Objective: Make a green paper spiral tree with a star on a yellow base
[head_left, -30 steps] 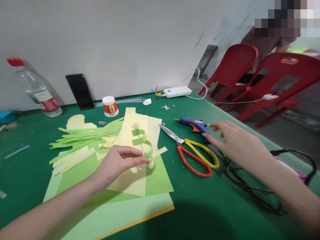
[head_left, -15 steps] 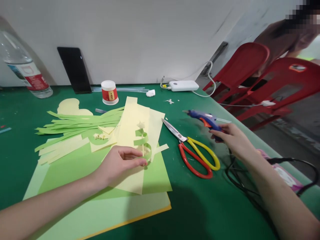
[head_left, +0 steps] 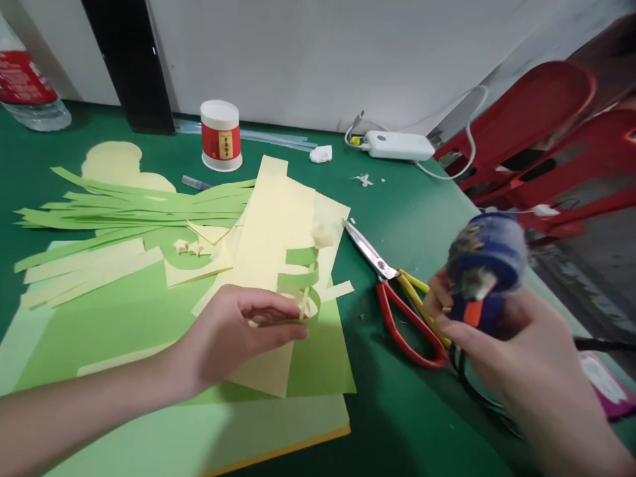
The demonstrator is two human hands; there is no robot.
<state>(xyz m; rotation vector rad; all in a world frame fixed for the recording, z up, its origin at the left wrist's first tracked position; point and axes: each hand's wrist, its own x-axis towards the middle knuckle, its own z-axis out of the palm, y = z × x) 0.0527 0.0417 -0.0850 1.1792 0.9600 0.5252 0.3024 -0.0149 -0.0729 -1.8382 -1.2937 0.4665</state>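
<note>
My left hand (head_left: 233, 334) pinches the bottom loop of a small paper tree (head_left: 301, 278), built from green paper loops on a stick with a pale star on top. The tree stands on yellow and green paper sheets (head_left: 278, 225). My right hand (head_left: 501, 344) is closed around a blue hot glue gun (head_left: 484, 268) with an orange trigger. The gun is raised off the table with its nozzle turned toward the camera, to the right of the tree. Its black cord (head_left: 596, 344) trails off to the right.
Red and yellow scissors (head_left: 397, 298) lie between my hands. Green paper strips (head_left: 124, 212) fan out at the left. A red and white cup (head_left: 221, 136), a white power bank (head_left: 397, 144), a black phone (head_left: 124, 59), a bottle (head_left: 27, 86) and red chairs (head_left: 536, 126) stand behind.
My right hand reached the glue gun, gripped it and lifted it off the table toward me. My left hand kept its pinch on the paper tree. The view tilted down.
</note>
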